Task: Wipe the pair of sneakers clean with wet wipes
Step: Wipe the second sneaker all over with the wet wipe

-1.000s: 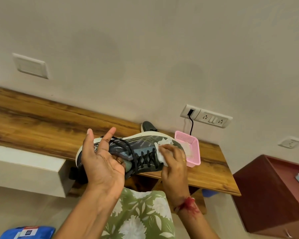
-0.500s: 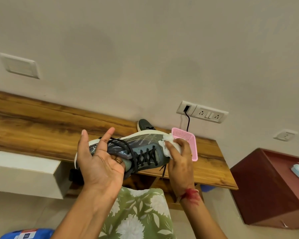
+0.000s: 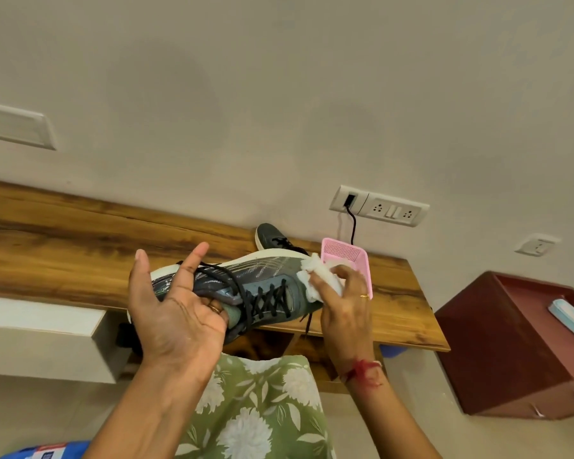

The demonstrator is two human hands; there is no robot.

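Head view: the left hand [image 3: 176, 313] carries the grey sneaker [image 3: 265, 279] on its side above the front edge of the tabletop [image 3: 63, 246]. Its lower fingers are hooked into the collar, while thumb and forefinger stand straight and free. The right hand [image 3: 345, 306] is clamped on a bunched wet wipe [image 3: 315, 276] pressed against the toe end. The other sneaker [image 3: 272, 238] lies on the tabletop behind, beside a pink basket [image 3: 348, 256]. To wipe well, I judge: brace from inside so the toe does not yield, stroke firmly along the pale sole edge, and refold the wipe to a fresh face
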